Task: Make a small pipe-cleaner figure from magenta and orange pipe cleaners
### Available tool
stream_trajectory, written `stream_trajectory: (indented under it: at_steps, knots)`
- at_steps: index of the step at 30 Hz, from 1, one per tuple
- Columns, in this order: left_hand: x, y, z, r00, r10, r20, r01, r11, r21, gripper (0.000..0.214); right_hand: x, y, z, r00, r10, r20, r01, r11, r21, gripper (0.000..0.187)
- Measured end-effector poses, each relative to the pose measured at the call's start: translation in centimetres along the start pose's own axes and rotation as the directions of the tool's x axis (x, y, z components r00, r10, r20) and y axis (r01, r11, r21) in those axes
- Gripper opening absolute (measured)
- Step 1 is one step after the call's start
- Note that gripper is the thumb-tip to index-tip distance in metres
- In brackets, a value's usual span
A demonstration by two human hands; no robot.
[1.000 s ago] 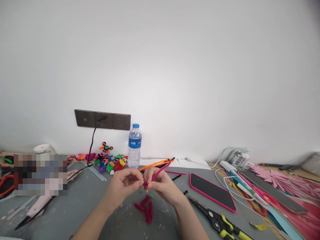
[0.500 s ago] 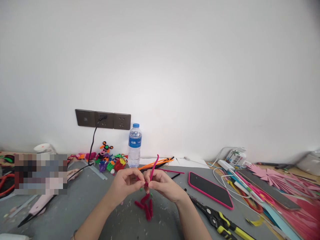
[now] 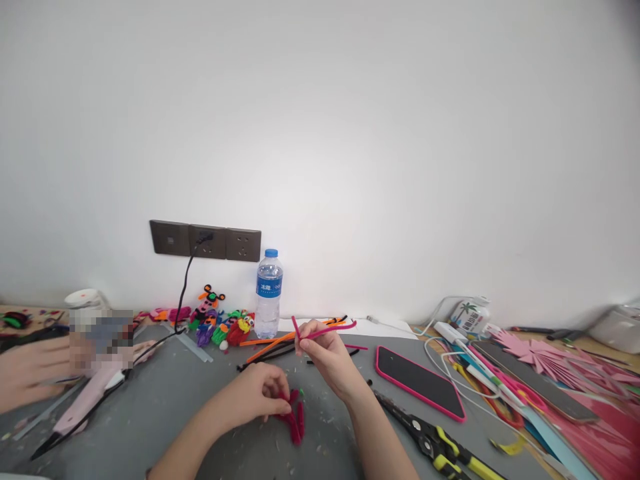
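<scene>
My right hand (image 3: pixel 324 357) is raised a little above the grey table (image 3: pixel 175 407) and pinches a bent pink pipe cleaner (image 3: pixel 327 329), whose two ends stick out up-left and to the right. My left hand (image 3: pixel 260 399) is down on the table with curled fingers closed on one of several short red pipe-cleaner pieces (image 3: pixel 296 417) lying there in a small cluster.
Loose orange and black pipe cleaners (image 3: pixel 273 343), a water bottle (image 3: pixel 269 293) and colourful pipe-cleaner figures (image 3: pixel 223 323) stand behind. A phone in a pink case (image 3: pixel 420 380) and yellow-handled pliers (image 3: pixel 440 447) lie right. Another person's hand (image 3: pixel 27 370) and a glue gun (image 3: pixel 83 400) are at left.
My hands have parted: the left dropped to the red pieces on the table, the right lifted away with the pink pipe cleaner. Another person's hand came into view at left.
</scene>
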State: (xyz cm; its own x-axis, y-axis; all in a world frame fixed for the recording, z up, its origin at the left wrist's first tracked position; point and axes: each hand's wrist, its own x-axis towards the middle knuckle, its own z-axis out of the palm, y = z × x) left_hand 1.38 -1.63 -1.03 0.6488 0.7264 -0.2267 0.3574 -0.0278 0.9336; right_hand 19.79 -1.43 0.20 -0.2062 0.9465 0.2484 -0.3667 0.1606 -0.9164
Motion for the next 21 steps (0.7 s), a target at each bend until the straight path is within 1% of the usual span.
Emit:
stream_trajectory:
  at_steps: [2, 4, 6, 8, 11, 14, 16, 21]
  knots:
    - [-0.2, 0.3, -0.1, 0.998, 0.024, -0.055, -0.022, 0.999, 0.029, 0.022, 0.1, 0.2, 0.1, 1.000, -0.013, -0.024, 0.012, 0.999, -0.053, 0.018]
    - [-0.4, 0.8, -0.4, 0.989, 0.063, -0.137, -0.058, 0.998, 0.039, 0.026, 0.2, 0.3, 0.2, 0.999, -0.029, -0.031, 0.025, 0.994, -0.103, 0.018]
    - [-0.4, 1.4, -0.8, 0.973, 0.096, -0.211, -0.108, 0.993, -0.046, 0.032, 0.2, 0.3, 0.4, 0.999, -0.038, -0.023, 0.035, 0.990, -0.136, 0.016]
    - [-0.4, 1.9, -1.0, 0.953, 0.121, -0.279, -0.172, 0.971, -0.168, 0.038, 0.1, 0.3, 0.6, 0.999, -0.049, -0.001, 0.048, 0.986, -0.162, 0.013]
    - [-0.2, 2.3, -1.0, 0.925, 0.117, -0.363, -0.234, 0.925, -0.298, 0.042, 0.0, 0.2, 0.9, 0.995, -0.089, 0.037, 0.095, 0.972, -0.213, 0.008]
    - [-0.1, 2.3, -0.9, 0.919, 0.085, -0.385, -0.240, 0.894, -0.378, 0.043, 0.0, 0.3, 1.0, 0.992, -0.108, 0.061, 0.120, 0.956, -0.266, 0.008]
    - [-0.1, 2.3, -0.8, 0.922, 0.068, -0.382, -0.232, 0.886, -0.402, 0.044, 0.0, 0.5, 1.1, 0.994, -0.092, 0.062, 0.105, 0.957, -0.271, 0.010]
    - [-0.1, 2.2, -0.8, 0.936, 0.055, -0.349, -0.203, 0.891, -0.405, 0.044, 0.1, 0.7, 1.0, 0.995, -0.013, 0.097, 0.030, 0.985, -0.170, 0.014]
